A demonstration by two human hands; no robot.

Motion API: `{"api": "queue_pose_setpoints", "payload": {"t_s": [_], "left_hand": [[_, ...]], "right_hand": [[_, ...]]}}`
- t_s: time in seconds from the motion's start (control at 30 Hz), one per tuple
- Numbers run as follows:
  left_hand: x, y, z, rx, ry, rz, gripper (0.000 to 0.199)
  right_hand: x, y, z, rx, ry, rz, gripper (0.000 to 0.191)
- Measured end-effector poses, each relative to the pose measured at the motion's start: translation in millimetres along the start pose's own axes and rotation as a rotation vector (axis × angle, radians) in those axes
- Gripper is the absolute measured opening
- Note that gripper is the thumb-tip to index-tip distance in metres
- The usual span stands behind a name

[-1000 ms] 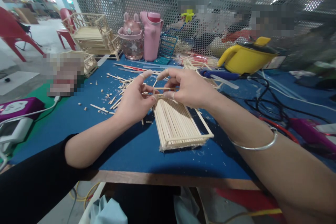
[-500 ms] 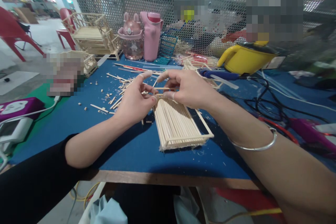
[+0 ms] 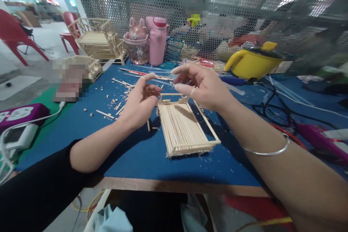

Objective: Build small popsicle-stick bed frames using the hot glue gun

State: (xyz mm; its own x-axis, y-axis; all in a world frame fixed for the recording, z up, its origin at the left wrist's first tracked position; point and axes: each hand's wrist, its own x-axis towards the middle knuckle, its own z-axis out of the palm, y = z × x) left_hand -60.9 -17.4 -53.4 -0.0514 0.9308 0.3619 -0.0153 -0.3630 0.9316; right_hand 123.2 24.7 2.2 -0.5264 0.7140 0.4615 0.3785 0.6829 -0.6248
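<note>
A small platform of thin wooden sticks (image 3: 182, 125) lies on the blue tabletop in front of me, with raised rails along its near, far and right sides. My left hand (image 3: 141, 100) is beside its far left corner, fingers loosely bent and apart, with nothing visible in them; whether a fingertip touches the corner is unclear. Over the far right corner hovers my right hand (image 3: 202, 84), its thumb and fingers separated and holding nothing. Cut sticks and small offcuts (image 3: 119, 107) are scattered beyond and left of my left hand.
Pink bottles (image 3: 157, 41) stand at the back, beside stick-built model furniture (image 3: 99, 40). A yellow pot (image 3: 252, 61) sits at the back right, near a blue-handled tool (image 3: 232, 80) and black cables (image 3: 268, 98). A purple box (image 3: 24, 114) and a white cabled device (image 3: 23, 137) are at left.
My hands have moved apart. The right one has lifted up and to the right from the platform's far rail, and the left has drawn slightly left, uncovering that rail.
</note>
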Motion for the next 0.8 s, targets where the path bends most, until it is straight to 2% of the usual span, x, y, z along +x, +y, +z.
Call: {"api": "queue_pose_setpoints", "payload": {"t_s": [0.07,0.13,0.23,0.3,0.4,0.5,0.57,0.63,0.7,0.8], "left_hand": [[4,0,-4.6,-0.027,0.067,0.084,0.058],[8,0,-9.3,-0.068,0.120,0.111,0.053],[14,-3,-14.4,0.022,0.154,-0.046,0.040],[16,-4,-15.0,0.078,0.131,-0.091,0.032],[13,-2,-11.7,0.133,0.031,-0.179,0.036],[6,2,-7.2,0.141,-0.037,-0.231,0.040],[2,5,-6.0,0.114,-0.055,-0.254,0.044],[0,7,-7.0,0.068,-0.064,-0.275,0.048],[0,8,-9.7,0.012,-0.069,-0.288,0.051],[1,10,-14.0,-0.068,-0.065,-0.296,0.053]], "right_hand": [[-2,-5,-7,0.041,0.131,-0.031,0.025],[-12,-13,-17,0.097,0.266,-0.037,0.022],[-48,-28,-29,0.147,0.433,0.030,0.029],[-83,-37,-28,0.117,0.468,0.137,0.031],[-134,-50,-9,0.120,0.488,0.402,0.031],[-162,-62,18,0.221,0.361,0.576,0.049],[-166,-66,32,0.310,0.279,0.626,0.061],[-159,-65,37,0.367,0.271,0.648,0.065],[-148,-60,32,0.363,0.321,0.637,0.061],[-125,-41,12,0.261,0.377,0.612,0.050]]}}
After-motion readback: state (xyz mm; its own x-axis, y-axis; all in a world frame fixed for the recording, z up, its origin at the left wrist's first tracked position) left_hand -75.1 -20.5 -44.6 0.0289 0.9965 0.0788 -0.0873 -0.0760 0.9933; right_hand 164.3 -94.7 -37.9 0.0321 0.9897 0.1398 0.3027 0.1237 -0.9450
